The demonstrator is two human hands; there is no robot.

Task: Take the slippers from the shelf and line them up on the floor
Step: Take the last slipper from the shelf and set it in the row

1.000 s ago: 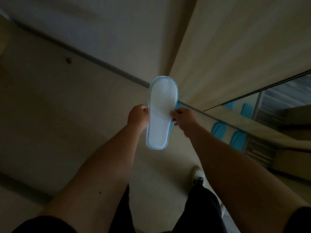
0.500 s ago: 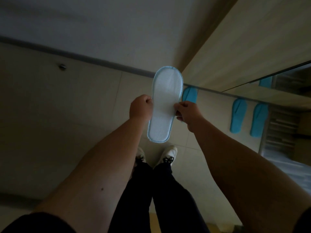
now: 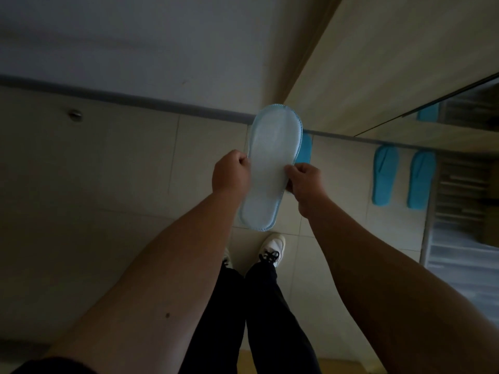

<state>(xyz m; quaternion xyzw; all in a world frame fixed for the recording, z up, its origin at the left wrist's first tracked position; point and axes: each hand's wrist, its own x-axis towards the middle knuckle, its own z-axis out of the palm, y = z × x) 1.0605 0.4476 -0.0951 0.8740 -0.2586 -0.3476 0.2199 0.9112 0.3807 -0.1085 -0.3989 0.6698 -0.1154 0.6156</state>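
Note:
I hold a flat slipper (image 3: 272,163) in front of me, its pale sole with blue stitched edge facing up. My left hand (image 3: 229,172) grips its left edge and my right hand (image 3: 303,179) grips its right edge. Partly hidden behind it, another blue slipper (image 3: 306,148) lies on the floor by the wall. Two blue slippers (image 3: 384,175) (image 3: 421,179) lie side by side on the tiles to the right.
A wooden cabinet (image 3: 391,58) with an open lower shelf stands at the upper right, with a blue slipper (image 3: 428,112) inside. The white wall (image 3: 135,44) and its grey baseboard run across the top. My white shoe (image 3: 272,248) stands on the tiled floor below.
The view has swung left and down, so the floor slippers now show to the right. Both hands keep hold of the slipper, which has tilted slightly.

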